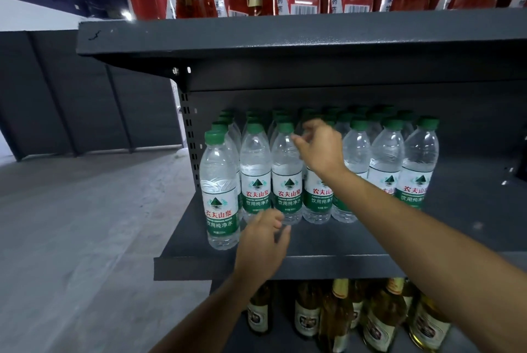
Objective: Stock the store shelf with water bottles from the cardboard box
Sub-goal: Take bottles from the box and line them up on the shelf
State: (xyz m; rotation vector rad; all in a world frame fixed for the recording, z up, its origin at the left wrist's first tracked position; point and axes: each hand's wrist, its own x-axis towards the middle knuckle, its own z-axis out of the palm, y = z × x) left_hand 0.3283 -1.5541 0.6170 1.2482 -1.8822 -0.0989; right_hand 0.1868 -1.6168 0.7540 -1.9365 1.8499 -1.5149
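Water bottles stand in rows on the grey shelf; seven across the front, one forward at left. Your left hand hovers low, fingers loosely curled, empty. Your right hand reaches among caps; grip unclear. Amber bottles below.

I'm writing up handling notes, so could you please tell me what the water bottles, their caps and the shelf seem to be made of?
Water bottles: likely clear thin plastic, glossy; the bottles behind show through.
Caps: opaque green, probably hard plastic, with what look like fine ridges.
Shelf: apparently dark grey painted sheet metal, matt; the folded front lip and slotted upright suggest steel.
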